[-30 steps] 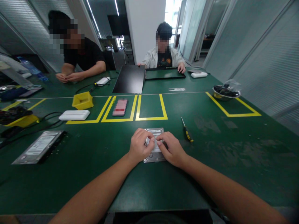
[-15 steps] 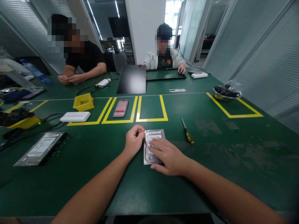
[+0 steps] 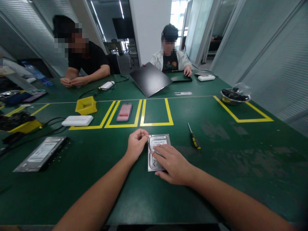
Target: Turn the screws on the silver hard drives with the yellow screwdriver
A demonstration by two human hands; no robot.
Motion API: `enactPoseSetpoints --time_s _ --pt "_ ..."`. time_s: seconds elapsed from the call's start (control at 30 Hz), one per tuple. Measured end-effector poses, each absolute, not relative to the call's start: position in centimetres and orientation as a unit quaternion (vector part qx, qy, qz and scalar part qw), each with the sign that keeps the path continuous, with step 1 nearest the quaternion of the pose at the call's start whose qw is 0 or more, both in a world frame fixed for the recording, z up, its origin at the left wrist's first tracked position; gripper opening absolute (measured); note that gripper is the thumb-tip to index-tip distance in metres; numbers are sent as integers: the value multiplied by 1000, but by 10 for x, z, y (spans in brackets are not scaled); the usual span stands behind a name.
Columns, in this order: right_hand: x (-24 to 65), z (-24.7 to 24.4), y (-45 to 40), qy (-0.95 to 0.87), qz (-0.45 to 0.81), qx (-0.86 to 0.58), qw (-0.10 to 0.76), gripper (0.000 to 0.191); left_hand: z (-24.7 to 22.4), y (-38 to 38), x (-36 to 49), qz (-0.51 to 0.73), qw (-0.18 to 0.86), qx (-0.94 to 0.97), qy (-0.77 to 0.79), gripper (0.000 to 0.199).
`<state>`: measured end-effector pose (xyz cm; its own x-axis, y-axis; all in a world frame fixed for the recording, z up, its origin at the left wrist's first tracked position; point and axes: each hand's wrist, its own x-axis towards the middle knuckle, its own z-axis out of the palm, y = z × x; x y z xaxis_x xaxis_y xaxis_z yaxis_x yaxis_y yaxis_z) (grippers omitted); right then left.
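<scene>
A silver hard drive (image 3: 152, 163) lies flat in front of me with its label side up. My right hand (image 3: 169, 162) rests on it, fingers outstretched over the label and thumb by the near edge, covering the drive's right part. At the drive's far left corner, my left hand (image 3: 137, 144) is closed in a pinch; whatever is between the fingertips is too small to make out. To the right of the drive lies a screwdriver (image 3: 194, 138) with a black and yellow handle.
Another hard drive (image 3: 42, 153) lies at the left, with tiny bits beside it. Beyond are a white power strip (image 3: 77, 120), a yellow bin (image 3: 86, 105) and a metal bowl (image 3: 234, 98) of dark parts. Across the table, a co-worker holds a dark panel (image 3: 151, 80); another person sits left.
The co-worker across the table has tilted and turned the dark panel, moving it to the right. My hands stay almost still at the hard drive.
</scene>
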<state>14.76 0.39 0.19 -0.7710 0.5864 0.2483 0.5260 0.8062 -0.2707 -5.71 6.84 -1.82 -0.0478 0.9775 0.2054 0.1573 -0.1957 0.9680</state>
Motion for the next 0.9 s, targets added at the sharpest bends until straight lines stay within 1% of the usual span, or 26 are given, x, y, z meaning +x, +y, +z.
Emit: enactPoseSetpoints --time_s 0.2,0.3,0.4,0.5,0.6,0.7,0.8,0.9 --pt "148 2 3 -936 95 -299 162 63 -18 74 -62 434 335 654 522 12" --pt "147 2 3 -935 93 -301 161 63 -17 77 -64 456 327 645 519 10" --pt "147 1 3 -936 88 -302 158 63 -19 80 -66 488 342 615 516 8" --pt "146 1 3 -936 86 -302 156 63 -22 83 -66 521 380 577 502 4" --pt "146 0 4 -937 84 -301 156 63 -23 85 -64 555 440 520 478 12" --pt "146 0 4 -937 85 -299 158 63 -19 87 -63 581 514 444 448 12" --pt "146 0 3 -936 86 -301 159 63 -12 89 -65 585 582 379 419 12" --pt "146 1 3 -936 90 -302 155 63 -7 92 -70 582 620 341 401 7"
